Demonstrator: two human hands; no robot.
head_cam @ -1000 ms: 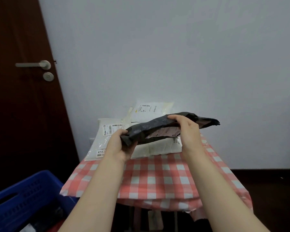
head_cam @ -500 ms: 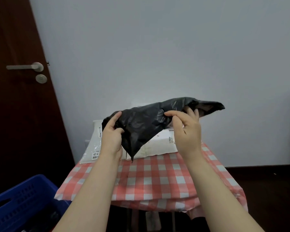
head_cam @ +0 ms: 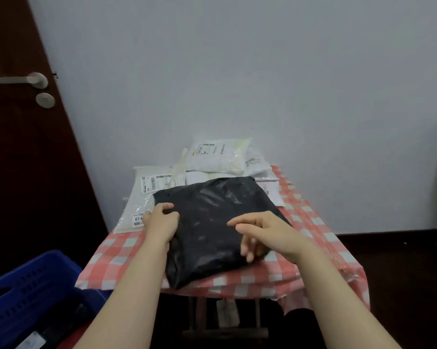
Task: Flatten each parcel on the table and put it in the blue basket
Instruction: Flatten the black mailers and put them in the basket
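A black plastic parcel lies spread on the red-and-white checked table, its near corner hanging over the front edge. My left hand grips the parcel's left edge with curled fingers. My right hand is over the parcel's near right part, fingers loosely spread; whether it touches the plastic is unclear. Several white parcels with labels are piled at the back of the table, and one more white parcel lies at the back left. The blue basket stands low at the left, with dark items inside.
A dark wooden door with a metal handle is on the left, and a plain pale wall is right behind the table. The table's front edge is close to me. Dark floor shows at the right of the table.
The black parcel was held up in the air with both hands; it now lies on the table. My right hand has let go of it and my left hand still grips its edge.
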